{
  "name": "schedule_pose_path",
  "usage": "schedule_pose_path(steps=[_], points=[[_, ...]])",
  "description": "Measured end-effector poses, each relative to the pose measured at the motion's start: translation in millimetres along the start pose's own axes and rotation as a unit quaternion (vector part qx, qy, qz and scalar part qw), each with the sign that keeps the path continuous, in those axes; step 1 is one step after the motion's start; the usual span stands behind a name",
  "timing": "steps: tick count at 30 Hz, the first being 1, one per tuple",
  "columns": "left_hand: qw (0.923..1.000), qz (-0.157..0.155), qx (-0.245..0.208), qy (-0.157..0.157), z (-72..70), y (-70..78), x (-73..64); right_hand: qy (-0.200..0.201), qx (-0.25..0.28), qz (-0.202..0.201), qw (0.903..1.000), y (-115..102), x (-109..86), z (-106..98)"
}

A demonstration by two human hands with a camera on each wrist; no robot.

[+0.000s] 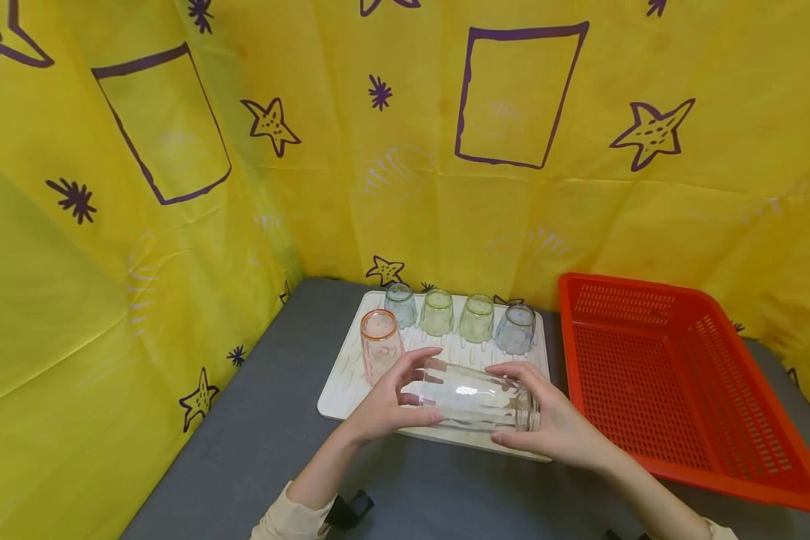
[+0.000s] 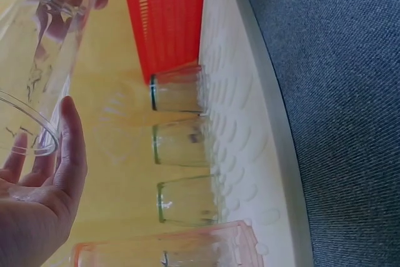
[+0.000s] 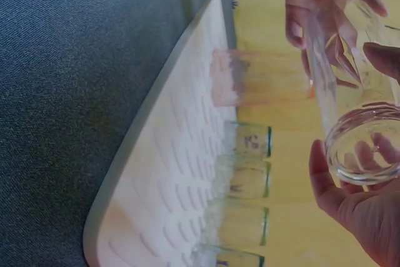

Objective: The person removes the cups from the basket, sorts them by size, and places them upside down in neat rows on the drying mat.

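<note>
A tall clear drinking glass (image 1: 475,401) lies sideways in the air above the white tray (image 1: 343,390), held between both hands. My left hand (image 1: 393,399) grips one end, with fingers and thumb curved round it. At the other end, my right hand (image 1: 559,421) holds the thick, ringed part, which shows closely in the right wrist view. Just left of the held glass, a tall pink glass (image 1: 380,351) stands on the tray. Behind it, along the tray's far side, runs a row of small blue and green glasses (image 1: 437,313).
A red plastic basket (image 1: 682,469) with perforated walls sits right of the tray on the grey tabletop (image 1: 243,450). A yellow patterned cloth (image 1: 405,217) hangs behind and to the left, close to the far glasses.
</note>
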State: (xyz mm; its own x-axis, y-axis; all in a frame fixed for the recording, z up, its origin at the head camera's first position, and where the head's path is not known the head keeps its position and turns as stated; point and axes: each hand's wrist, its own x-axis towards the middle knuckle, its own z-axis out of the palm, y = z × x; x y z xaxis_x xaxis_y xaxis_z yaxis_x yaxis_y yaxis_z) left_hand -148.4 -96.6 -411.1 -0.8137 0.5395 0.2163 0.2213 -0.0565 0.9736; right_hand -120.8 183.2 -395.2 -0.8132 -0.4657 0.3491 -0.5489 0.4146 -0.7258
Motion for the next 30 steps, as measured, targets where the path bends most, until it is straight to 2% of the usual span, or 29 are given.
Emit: schedule_pose_path(steps=[6,8,10,13,17,21,24,26,30], points=[[1.0,0.0,-0.003,0.009,1.8,-2.3,-0.8,0.0,0.017,0.017,0.9997,4,-2.8,3],[0.9998,0.002,-0.008,0.02,2.6,-2.9,-1.2,-0.001,0.056,0.034,0.9979,6,-3.7,5],[0.9992,0.003,-0.02,0.035,3.6,-3.6,-1.4,0.001,0.118,0.06,0.9913,7,-3.8,7],[0.9967,0.017,-0.054,0.057,5.9,-6.9,-0.9,0.012,0.23,0.094,0.9684,7,-3.2,9],[0.9918,0.039,-0.095,0.076,9.9,-11.4,-0.3,0.014,0.354,0.095,0.9302,8,-2.3,13],[0.988,0.041,-0.119,0.09,12.8,-11.9,-0.6,-0.006,0.455,0.105,0.8845,5,-1.8,17],[0.9858,0.039,-0.133,0.095,13.9,-11.8,-0.8,-0.003,0.501,0.127,0.8561,1,-0.4,19],[0.9857,0.042,-0.133,0.095,14.5,-11.7,-0.9,0.001,0.517,0.132,0.846,0,0.6,20],[0.9861,0.044,-0.132,0.09,15.0,-11.8,-2.0,0.007,0.531,0.127,0.8381,-1,2.3,23]])
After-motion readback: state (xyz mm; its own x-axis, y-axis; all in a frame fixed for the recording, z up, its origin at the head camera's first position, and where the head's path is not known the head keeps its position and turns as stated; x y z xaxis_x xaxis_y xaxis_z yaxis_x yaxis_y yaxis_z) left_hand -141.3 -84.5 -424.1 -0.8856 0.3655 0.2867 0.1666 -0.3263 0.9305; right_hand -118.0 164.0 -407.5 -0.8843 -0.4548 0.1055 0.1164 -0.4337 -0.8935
